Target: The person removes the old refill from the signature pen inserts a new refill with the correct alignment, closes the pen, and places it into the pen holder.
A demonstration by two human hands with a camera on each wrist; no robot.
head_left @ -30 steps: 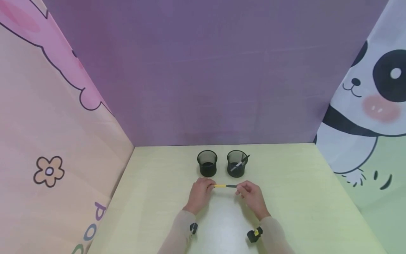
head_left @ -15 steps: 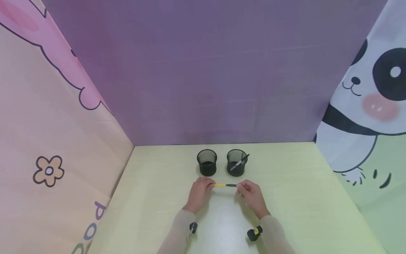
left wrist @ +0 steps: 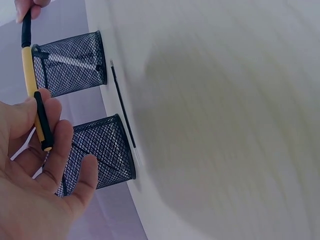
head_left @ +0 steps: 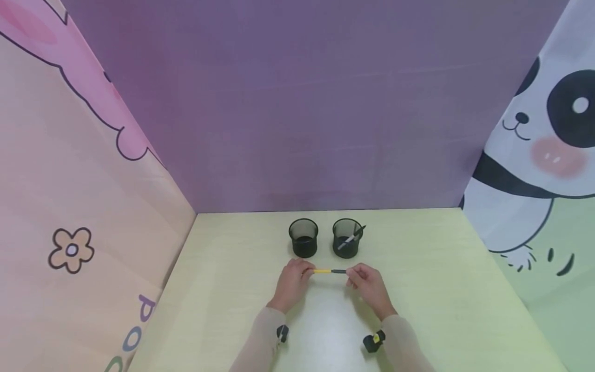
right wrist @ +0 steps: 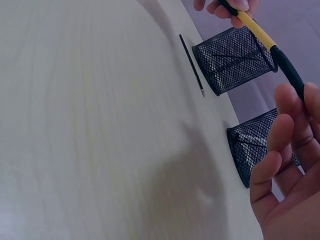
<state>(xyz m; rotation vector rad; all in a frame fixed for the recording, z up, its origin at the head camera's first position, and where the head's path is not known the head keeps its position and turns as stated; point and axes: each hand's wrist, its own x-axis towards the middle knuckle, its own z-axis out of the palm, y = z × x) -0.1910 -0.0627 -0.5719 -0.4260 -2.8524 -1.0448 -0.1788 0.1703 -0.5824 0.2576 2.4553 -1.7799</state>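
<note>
A yellow and black pen point(head_left: 323, 271) is held level in front of the two cups by both hands. My left hand point(head_left: 293, 281) pinches its yellow end, where the black clip point(left wrist: 44, 120) shows in the left wrist view. With thumb and fingertips my right hand point(head_left: 369, 289) pinches the black grip point(right wrist: 287, 67); those fingers hide the tip. A thin black pen refill point(left wrist: 123, 107) with a metal tip lies on the table in front of the cups. It also shows in the right wrist view as a dark refill point(right wrist: 192, 65).
Two black mesh pen cups stand upright behind the hands, a left cup point(head_left: 304, 249) and a right cup point(head_left: 345, 251). A white and black pen point(head_left: 351, 237) leans in the right one. Behind the pale table point(head_left: 232, 248) rises a purple back panel point(head_left: 297, 129).
</note>
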